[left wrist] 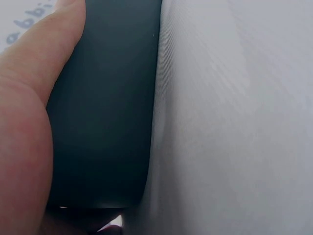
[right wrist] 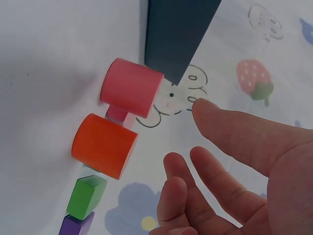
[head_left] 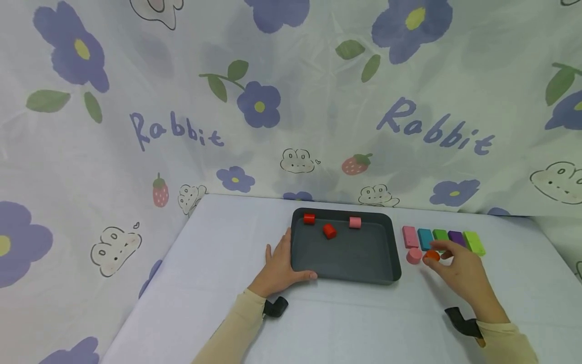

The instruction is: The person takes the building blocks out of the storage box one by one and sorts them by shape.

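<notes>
My left hand rests at the near left corner of a dark grey tray. Its fingers lie along the left side and its thumb along the front edge. The left wrist view shows this hand against the tray's outer wall. Over an orange cylinder hovers my right hand, thumb and fingers spread. In the right wrist view, a gap separates the fingers of that hand from the orange cylinder. Beside it stands a pink cylinder.
Inside the tray lie a red cylinder, another red cylinder and a pink cylinder. Right of the tray, a row holds a pink block, a blue block, a green block, a purple block and a lime block.
</notes>
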A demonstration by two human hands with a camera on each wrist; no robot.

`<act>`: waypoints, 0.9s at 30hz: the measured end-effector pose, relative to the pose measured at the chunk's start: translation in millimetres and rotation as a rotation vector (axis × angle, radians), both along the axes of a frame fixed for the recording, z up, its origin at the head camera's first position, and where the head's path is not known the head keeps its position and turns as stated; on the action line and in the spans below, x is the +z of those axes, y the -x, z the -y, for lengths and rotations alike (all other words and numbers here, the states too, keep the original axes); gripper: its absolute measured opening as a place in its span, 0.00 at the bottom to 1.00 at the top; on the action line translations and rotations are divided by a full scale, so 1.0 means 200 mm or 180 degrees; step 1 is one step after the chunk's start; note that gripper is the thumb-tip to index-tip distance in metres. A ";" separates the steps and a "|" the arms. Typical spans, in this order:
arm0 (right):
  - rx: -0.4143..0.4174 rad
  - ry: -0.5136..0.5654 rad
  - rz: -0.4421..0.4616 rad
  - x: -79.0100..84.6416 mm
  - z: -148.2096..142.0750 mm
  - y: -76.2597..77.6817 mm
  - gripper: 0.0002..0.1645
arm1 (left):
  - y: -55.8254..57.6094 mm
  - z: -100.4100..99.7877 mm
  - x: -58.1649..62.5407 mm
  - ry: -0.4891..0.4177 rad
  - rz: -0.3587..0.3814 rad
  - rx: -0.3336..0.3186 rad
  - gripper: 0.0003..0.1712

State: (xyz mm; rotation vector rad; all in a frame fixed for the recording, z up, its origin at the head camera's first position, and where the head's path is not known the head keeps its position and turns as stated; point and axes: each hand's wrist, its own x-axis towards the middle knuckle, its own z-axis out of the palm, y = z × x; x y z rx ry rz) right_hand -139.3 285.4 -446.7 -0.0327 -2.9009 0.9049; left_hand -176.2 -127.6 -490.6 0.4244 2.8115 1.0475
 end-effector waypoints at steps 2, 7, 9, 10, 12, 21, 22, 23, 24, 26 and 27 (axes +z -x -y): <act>0.0011 0.0011 -0.0018 0.00 0.01 0.00 0.30 | 0.00 0.00 0.00 0.0007 0.0012 -0.0001 0.79; 0.0055 0.0045 -0.0032 0.00 0.04 -0.01 0.29 | 0.00 0.01 0.00 0.0018 0.0039 -0.0001 0.79; 0.0084 0.0050 -0.0040 0.00 0.05 -0.01 0.28 | 0.00 0.01 0.00 0.0009 0.0018 -0.0009 0.79; 0.0091 0.0059 -0.0043 0.00 0.05 -0.01 0.28 | 0.00 0.01 0.01 -0.0003 0.0007 -0.0014 0.79; 0.0119 0.0075 -0.0081 0.00 0.07 -0.01 0.28 | 0.00 0.01 0.01 -0.0010 0.0002 -0.0015 0.79; 0.0226 0.0208 -0.0223 0.01 0.12 0.00 0.29 | -0.01 0.01 0.00 -0.0037 -0.0011 -0.0037 0.78; 0.0250 0.0219 -0.0256 0.00 0.13 0.00 0.28 | -0.01 0.01 0.00 -0.0040 -0.0011 -0.0037 0.78; 0.0271 0.0228 -0.0286 0.00 0.14 0.00 0.28 | -0.01 0.01 0.01 -0.0045 -0.0021 -0.0039 0.78; 0.0288 0.0239 -0.0328 0.00 0.14 0.01 0.27 | -0.01 0.00 0.01 -0.0060 -0.0018 -0.0036 0.78; 0.0319 0.0233 -0.0388 0.01 0.16 0.02 0.26 | -0.01 0.00 0.01 -0.0047 0.0009 -0.0031 0.78; 0.0334 0.0226 -0.0407 0.01 0.17 0.02 0.26 | -0.01 0.00 0.01 -0.0041 0.0017 -0.0028 0.78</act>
